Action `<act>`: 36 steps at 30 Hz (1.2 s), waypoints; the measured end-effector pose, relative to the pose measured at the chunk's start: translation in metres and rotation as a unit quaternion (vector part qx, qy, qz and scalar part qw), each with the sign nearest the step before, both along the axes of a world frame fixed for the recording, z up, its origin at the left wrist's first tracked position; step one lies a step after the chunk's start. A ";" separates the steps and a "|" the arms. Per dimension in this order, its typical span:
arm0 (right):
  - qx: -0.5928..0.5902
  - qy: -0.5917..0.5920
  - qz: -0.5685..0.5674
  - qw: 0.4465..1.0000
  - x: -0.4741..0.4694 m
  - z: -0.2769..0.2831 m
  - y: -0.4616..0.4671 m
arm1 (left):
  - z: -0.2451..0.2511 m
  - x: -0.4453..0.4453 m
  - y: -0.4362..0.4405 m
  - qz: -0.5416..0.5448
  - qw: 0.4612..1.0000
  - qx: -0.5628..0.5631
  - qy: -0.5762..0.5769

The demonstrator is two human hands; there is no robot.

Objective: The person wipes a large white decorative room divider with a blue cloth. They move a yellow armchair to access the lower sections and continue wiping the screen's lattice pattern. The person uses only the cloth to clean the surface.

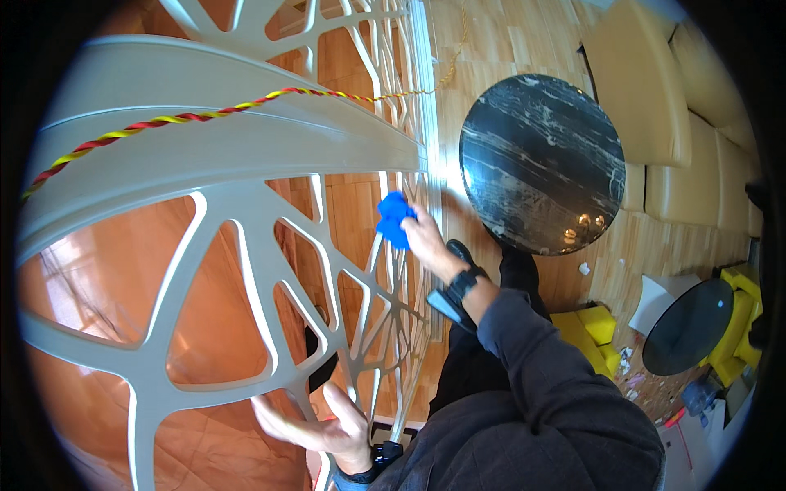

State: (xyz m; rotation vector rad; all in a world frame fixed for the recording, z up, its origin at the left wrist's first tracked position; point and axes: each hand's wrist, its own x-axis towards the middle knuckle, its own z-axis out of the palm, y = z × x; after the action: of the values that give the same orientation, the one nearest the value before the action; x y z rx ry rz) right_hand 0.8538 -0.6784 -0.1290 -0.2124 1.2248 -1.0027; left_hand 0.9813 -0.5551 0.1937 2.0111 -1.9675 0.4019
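My right hand [425, 238], with a dark watch at the wrist, grips a bunched blue cloth [394, 220]. The cloth lies against the thin bars of a white openwork lattice partition [349, 265], covering part of them. Lower in the view, my left hand [325, 426] is held with its fingers apart and nothing in it. Its fingertips are close to a curved lattice bar; whether they touch it, I cannot tell. A smooth, wide white band [233, 144] crosses the partition above both hands.
A twisted red-and-yellow cord [202, 115] runs across the band. Beside the partition stands a round black marble-patterned table [540, 153], near a beige sofa [688, 172]. Yellow seats [589, 334] and a dark round table [688, 326] are farther off, with white scraps [626, 359] on the floor.
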 end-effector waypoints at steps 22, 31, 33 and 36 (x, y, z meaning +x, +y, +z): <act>-0.152 0.241 0.069 0.956 0.065 -0.057 0.073 | -0.179 -0.038 -0.026 -0.167 0.950 0.229 0.134; 0.109 0.052 0.231 0.966 0.047 -0.086 0.161 | -0.246 -0.058 -0.086 -0.145 0.940 0.293 -0.098; 0.135 0.086 0.134 0.978 0.033 -0.092 0.144 | -0.261 -0.059 -0.098 -0.093 0.933 0.322 -0.133; 0.017 0.171 0.025 0.985 0.017 -0.115 0.085 | -0.277 -0.057 -0.116 -0.056 0.906 0.371 -0.196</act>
State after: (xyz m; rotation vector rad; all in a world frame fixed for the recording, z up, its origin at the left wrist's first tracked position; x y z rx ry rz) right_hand 0.8706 -0.5932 -0.2437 -0.3989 1.5404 -0.9238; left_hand 0.9242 -0.6713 -0.0836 2.3503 -2.7910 0.0075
